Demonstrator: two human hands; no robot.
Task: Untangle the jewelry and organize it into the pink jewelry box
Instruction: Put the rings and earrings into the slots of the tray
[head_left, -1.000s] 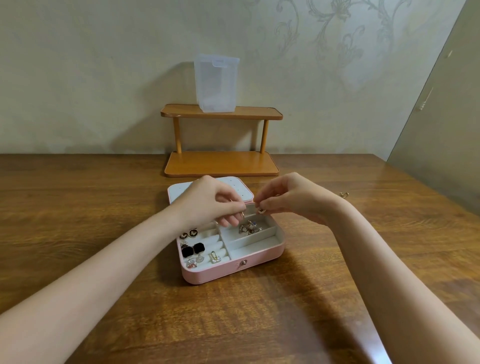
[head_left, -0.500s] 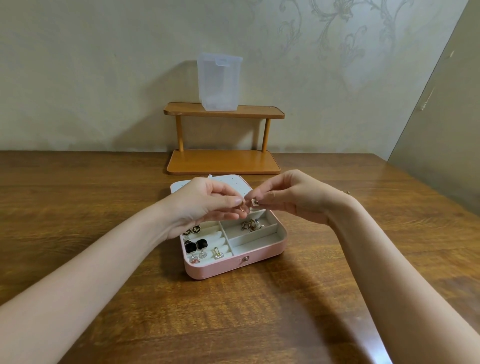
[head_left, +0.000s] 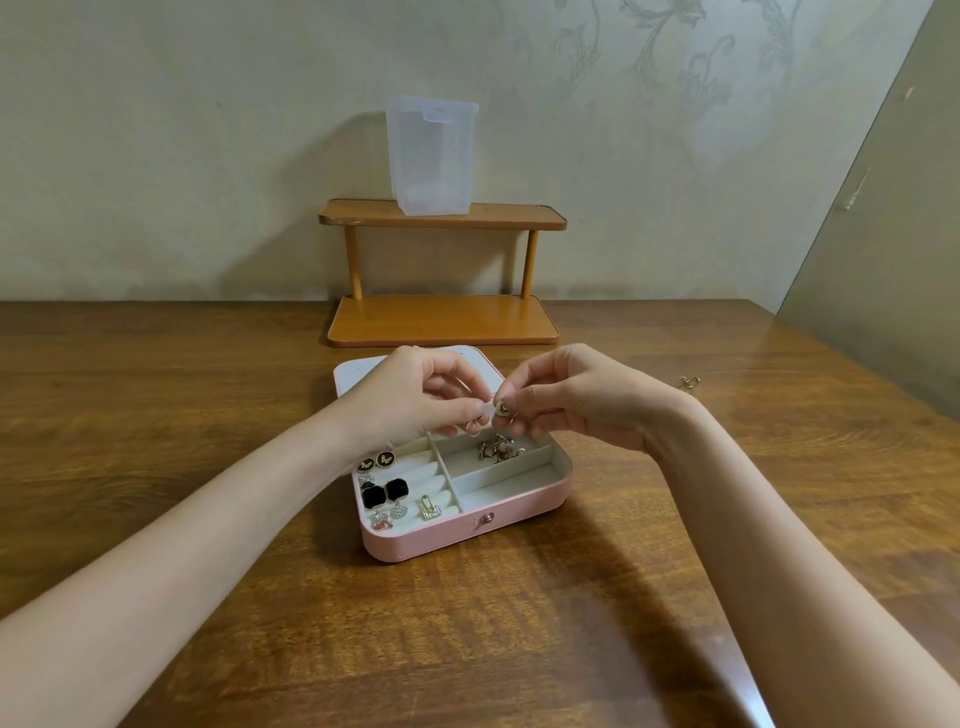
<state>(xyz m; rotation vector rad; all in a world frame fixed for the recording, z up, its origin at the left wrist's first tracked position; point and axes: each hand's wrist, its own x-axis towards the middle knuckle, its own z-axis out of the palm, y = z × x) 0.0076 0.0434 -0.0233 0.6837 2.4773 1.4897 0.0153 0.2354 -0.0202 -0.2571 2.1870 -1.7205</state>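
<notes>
The open pink jewelry box lies on the wooden table, its lid flat behind it. Several earrings sit in the left ring rolls, and a small tangled cluster lies in a right-hand compartment. Above the box, my left hand pinches a small gold hoop piece and my right hand pinches a small sparkling gold charm. The two pieces are close together between my fingertips; I cannot tell whether they are still linked.
A two-tier wooden stand stands against the wall behind the box, with a translucent plastic container on its top shelf. A small gold piece lies on the table at the right.
Both hands have risen slightly over the box and their fingertips have shifted on the small pieces, which now show more clearly between them.
</notes>
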